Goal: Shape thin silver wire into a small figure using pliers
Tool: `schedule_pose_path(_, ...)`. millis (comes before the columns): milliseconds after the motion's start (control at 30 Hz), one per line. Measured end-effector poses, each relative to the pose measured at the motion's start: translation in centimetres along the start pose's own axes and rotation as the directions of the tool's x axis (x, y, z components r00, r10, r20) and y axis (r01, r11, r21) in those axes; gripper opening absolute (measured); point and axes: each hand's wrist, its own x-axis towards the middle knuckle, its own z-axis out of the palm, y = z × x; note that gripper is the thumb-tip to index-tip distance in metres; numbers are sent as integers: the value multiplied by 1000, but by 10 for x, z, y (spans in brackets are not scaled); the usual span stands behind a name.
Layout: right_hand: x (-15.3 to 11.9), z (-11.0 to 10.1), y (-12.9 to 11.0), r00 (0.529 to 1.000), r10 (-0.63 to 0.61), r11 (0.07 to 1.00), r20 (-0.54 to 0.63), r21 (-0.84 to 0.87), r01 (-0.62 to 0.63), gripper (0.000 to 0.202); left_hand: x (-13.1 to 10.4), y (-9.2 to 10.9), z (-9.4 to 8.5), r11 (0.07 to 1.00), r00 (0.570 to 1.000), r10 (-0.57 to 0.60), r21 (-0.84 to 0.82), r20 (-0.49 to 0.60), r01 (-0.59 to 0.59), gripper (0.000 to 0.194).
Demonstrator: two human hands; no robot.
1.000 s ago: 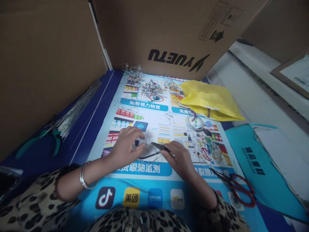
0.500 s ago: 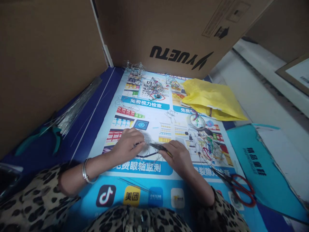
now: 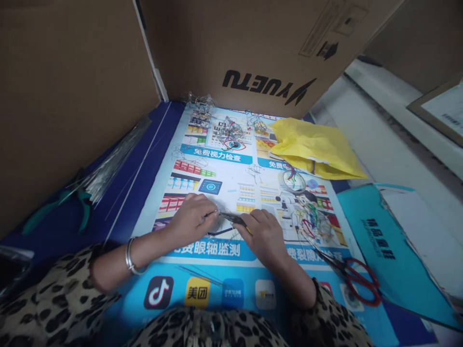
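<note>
Small pliers (image 3: pixel 231 218) with dark jaws are gripped in my right hand (image 3: pixel 263 236), their tips pointing left. Those tips meet thin wire at the fingertips of my left hand (image 3: pixel 195 217), which is closed in a pinch on the wire. The wire is too fine to trace fully. Both hands are over the printed poster (image 3: pixel 217 195). Red-handled scissors (image 3: pixel 356 279) lie right of my right forearm, beside a tangle of coloured wires (image 3: pixel 311 219).
Cardboard (image 3: pixel 253 48) stands behind the poster. A yellow bag (image 3: pixel 318 149) and a clear round spool (image 3: pixel 293 181) lie at the right, near a teal sheet (image 3: pixel 383 241). Teal-handled pliers (image 3: pixel 86 212) and straight wires (image 3: pixel 108 168) are at the left. Wire tangles (image 3: pixel 231 131) lie farther back.
My right hand and the pliers have shifted slightly, and the pliers' tips have moved a little left and up. The view has moved slightly. My left hand keeps its pinch.
</note>
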Motion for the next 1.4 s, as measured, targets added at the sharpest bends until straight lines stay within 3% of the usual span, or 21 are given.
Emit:
schedule_pose_path(233,1,-3,-3,1000,10,999,23,-53,-9,27,2,3,5,997,999,-38,69,-38,41,6)
schedule_pose_path(533,1,-3,-3,1000,4,991,9,-136,-3,26,3,3,7,993,998,-59,103,-33,62,8)
schedule_pose_path(967,0,0,0,1000,-3,1000,20,-16,3,27,2,0,7,993,997,-62,97,-37,65,11)
schedule_pose_path(1400,2,0,-2,999,-16,996,34,-84,18,27,3,2,8,993,995,-104,61,-3,104,5)
